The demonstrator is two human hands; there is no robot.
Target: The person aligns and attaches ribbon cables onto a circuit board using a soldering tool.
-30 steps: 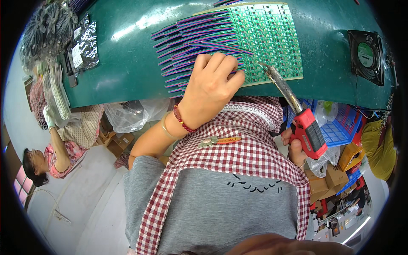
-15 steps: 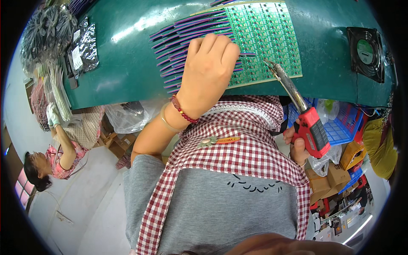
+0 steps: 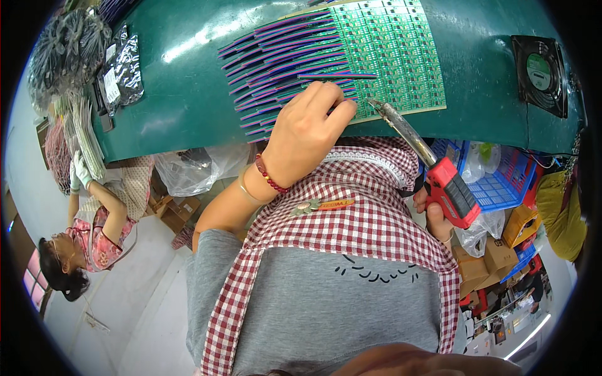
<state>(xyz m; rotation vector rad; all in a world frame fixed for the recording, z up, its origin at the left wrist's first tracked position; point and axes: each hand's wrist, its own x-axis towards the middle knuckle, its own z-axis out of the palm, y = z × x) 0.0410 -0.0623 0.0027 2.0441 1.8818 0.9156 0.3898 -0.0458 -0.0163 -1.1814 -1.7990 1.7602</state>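
Observation:
A large green panel of small circuit boards (image 3: pixel 392 59) lies on the table. Rows of thin multicoloured wire strips (image 3: pixel 282 47) lie across its left edge. My left hand (image 3: pixel 313 119) is closed over the near part of these rows, its fingertips bent down and hidden, so what they hold does not show. Just beyond its knuckles, one wire strip (image 3: pixel 338 76) reaches farther onto the panel than its neighbours. My right hand (image 3: pixel 433 210) grips the red and black handle of a soldering iron (image 3: pixel 407 131). Its metal tip points at the panel's near edge, close to my left fingers.
A black fan (image 3: pixel 539 75) stands at the table's right. Plastic-bagged parts (image 3: pixel 122 75) and wire bundles (image 3: pixel 81 131) lie at the left, where a person (image 3: pixel 94 232) in white gloves handles wires. Below the table's right side are blue crates (image 3: pixel 495 182) and cardboard boxes (image 3: pixel 483 266).
My left hand has moved nearer to me, uncovering the wire strip beyond its knuckles. The soldering iron's tip has shifted left and slightly nearer. The other person's arms have moved too.

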